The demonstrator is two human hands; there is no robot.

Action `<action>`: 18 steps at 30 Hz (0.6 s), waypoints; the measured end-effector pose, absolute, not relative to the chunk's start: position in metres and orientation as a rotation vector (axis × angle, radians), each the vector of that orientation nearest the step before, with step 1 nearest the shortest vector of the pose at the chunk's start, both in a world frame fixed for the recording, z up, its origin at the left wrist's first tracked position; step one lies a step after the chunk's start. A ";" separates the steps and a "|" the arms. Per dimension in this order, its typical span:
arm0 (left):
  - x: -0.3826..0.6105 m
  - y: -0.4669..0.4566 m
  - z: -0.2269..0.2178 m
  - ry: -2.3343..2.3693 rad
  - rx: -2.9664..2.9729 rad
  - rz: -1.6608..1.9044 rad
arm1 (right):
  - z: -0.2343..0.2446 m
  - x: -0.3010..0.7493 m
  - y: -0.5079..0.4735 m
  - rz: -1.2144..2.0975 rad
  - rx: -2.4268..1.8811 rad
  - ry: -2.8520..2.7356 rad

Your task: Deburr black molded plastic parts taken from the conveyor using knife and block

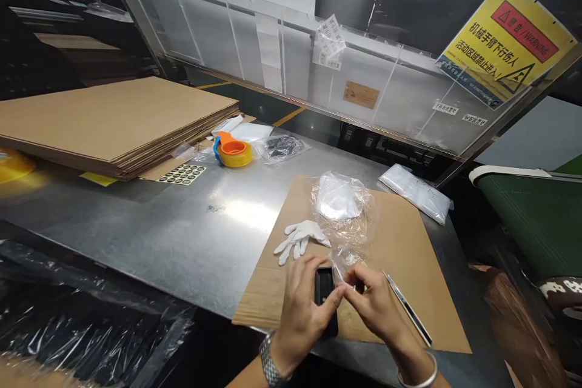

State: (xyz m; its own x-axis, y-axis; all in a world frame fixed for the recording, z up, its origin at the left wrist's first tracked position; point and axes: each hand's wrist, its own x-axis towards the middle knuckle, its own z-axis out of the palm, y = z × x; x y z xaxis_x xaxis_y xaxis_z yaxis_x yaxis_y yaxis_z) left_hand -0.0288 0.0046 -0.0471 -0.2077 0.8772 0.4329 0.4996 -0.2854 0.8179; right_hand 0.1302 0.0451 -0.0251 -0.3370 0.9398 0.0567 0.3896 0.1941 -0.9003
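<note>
Cardboard sheets (113, 121) are stacked at ten o'clock, an orange tape dispenser (233, 152) at eleven. A yellow warning sign (504, 42) hangs at two o'clock.

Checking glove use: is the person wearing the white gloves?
No, the bare left hand holds a black object, the bare right hand pinches a plastic bag, and the white gloves lie on the cardboard sheet.

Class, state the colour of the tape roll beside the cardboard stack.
The tape roll is yellow, on an orange dispenser; the head view shows it best.
</note>
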 end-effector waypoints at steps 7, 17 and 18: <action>-0.030 -0.009 -0.044 1.192 1.260 1.132 | -0.035 0.115 0.024 1.130 -1.224 -1.855; -0.033 -0.010 -0.069 1.236 1.184 1.147 | -0.056 0.121 0.016 1.228 -1.248 -1.657; -0.033 -0.012 -0.072 1.289 1.216 1.157 | -0.059 0.121 0.017 1.141 -1.289 -1.634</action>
